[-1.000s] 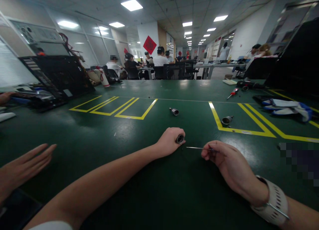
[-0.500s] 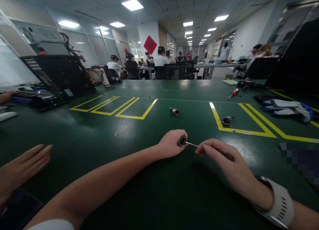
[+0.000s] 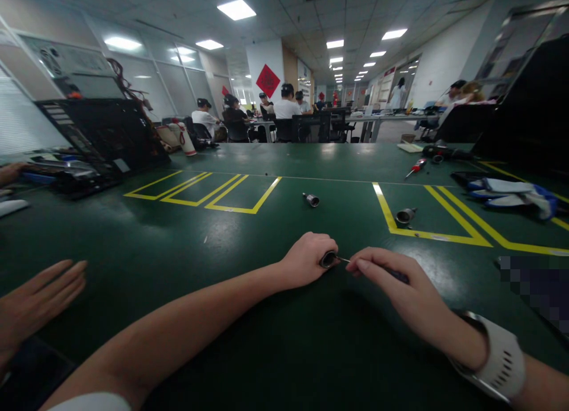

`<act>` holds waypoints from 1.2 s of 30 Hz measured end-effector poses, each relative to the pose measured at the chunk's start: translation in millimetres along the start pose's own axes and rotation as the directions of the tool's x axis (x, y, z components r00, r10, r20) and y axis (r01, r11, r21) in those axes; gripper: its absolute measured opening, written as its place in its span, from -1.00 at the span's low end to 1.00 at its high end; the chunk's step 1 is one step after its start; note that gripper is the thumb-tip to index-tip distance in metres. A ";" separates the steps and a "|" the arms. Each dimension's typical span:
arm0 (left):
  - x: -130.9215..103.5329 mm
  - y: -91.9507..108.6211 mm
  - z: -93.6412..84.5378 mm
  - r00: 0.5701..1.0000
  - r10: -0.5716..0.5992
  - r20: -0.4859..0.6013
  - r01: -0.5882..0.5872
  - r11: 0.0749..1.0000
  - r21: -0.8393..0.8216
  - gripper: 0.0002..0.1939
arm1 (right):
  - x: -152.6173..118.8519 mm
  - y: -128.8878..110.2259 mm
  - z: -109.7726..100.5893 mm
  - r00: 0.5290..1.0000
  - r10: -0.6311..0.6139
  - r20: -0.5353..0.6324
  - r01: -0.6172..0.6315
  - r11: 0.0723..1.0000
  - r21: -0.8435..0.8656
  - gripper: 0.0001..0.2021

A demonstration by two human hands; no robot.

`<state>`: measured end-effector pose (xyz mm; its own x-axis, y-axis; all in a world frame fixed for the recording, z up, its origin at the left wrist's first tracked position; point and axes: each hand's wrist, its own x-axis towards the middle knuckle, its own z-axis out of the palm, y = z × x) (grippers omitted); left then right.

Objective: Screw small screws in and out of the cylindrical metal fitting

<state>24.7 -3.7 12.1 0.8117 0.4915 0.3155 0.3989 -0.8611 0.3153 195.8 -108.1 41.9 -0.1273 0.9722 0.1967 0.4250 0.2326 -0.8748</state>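
Observation:
My left hand (image 3: 309, 258) is wrapped round a dark metal cylinder (image 3: 328, 259), its open round end facing me. From the right, my right hand (image 3: 391, 274) grips a thin screwdriver (image 3: 341, 258) by its dark handle. The shaft's tip reaches the cylinder's rim; whether it goes inside is too small to tell. Beyond my hands a small metal socket-like part (image 3: 312, 200) lies on the green table (image 3: 200, 304). A similar part (image 3: 406, 215) rests inside a yellow-taped outline at the right.
Another person's hand (image 3: 44, 292) is at the left edge. A red screwdriver (image 3: 416, 167), a black power tool (image 3: 444, 153) and gloves (image 3: 511, 194) lie at the right. A black frame (image 3: 109, 132) stands back left. People sit at farther desks.
The cylinder in my left hand has turned slightly, its opening now tilted more to the right. My right hand has shifted a little to the left with the screwdriver.

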 end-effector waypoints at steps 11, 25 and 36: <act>1.5 0.5 -2.6 0.995 -0.097 0.024 0.099 0.991 -0.093 -0.87 | 6.5 6.9 3.3 0.978 0.205 -0.046 -0.164 0.882 0.441 -0.78; -0.8 -0.9 -0.7 1.000 -0.007 0.006 0.007 0.999 -0.045 -0.88 | 7.7 6.4 -2.0 0.985 0.175 0.003 -0.162 0.902 0.400 -0.79; 1.3 -0.1 -3.0 0.995 -0.100 0.015 0.101 0.985 -0.143 -0.85 | 6.6 8.1 1.4 0.958 0.285 -0.022 -0.220 0.785 0.579 -0.80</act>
<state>24.4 -2.6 15.1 0.7741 0.5731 0.2689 0.4138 -0.7795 0.4702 197.1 -99.9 35.5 0.0192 0.9985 -0.0510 -0.1578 -0.0473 -0.9863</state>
